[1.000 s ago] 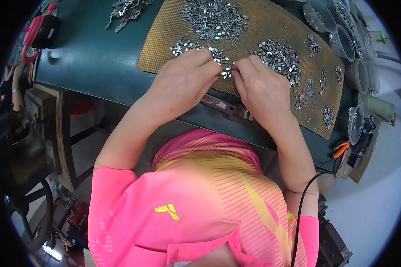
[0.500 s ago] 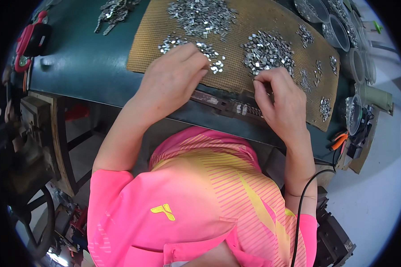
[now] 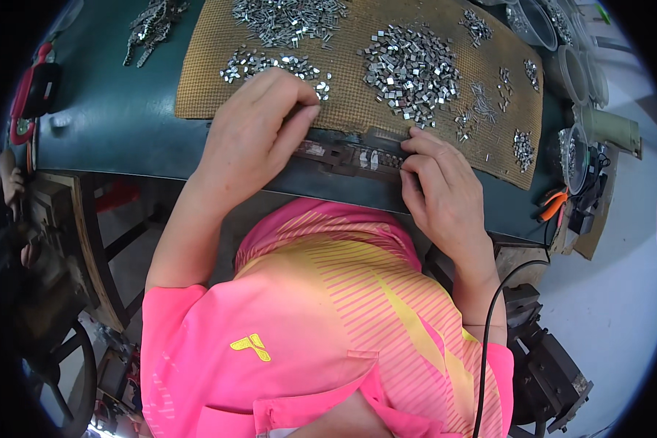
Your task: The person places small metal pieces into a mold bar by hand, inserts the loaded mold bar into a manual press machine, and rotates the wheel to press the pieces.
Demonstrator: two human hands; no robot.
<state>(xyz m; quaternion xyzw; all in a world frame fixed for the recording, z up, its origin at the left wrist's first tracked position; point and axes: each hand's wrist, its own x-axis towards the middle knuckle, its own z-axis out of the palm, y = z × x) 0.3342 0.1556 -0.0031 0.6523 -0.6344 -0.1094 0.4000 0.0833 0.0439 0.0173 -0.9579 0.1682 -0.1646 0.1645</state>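
A narrow dark metal jig (image 3: 350,158) lies along the near table edge, with a few shiny pieces set in its middle and a row of small ones to their right. My right hand (image 3: 445,193) is at the jig's right end, fingers bent and drawn together. Whatever its fingertips hold is hidden. Above the jig's left part, my left hand (image 3: 255,128) is closed in a pinch beside a small heap of shiny rounded metal pieces (image 3: 292,66); its fingers hide what is between them. Just beyond my right hand lies a larger pile of square metal pieces (image 3: 412,73).
A ribbed tan mat (image 3: 350,109) bears the piles, including a heap of metal pins (image 3: 288,20) at the back. Linked metal strips (image 3: 152,29) lie at the far left. Clear plastic tubs (image 3: 573,77) line the right edge, near orange-handled pliers (image 3: 552,205). A black cable (image 3: 493,321) hangs by my right arm.
My right hand has come from the edge of the square-piece pile down to the jig's right end. My left hand remains by the rounded pieces. The whole view has shifted a little.
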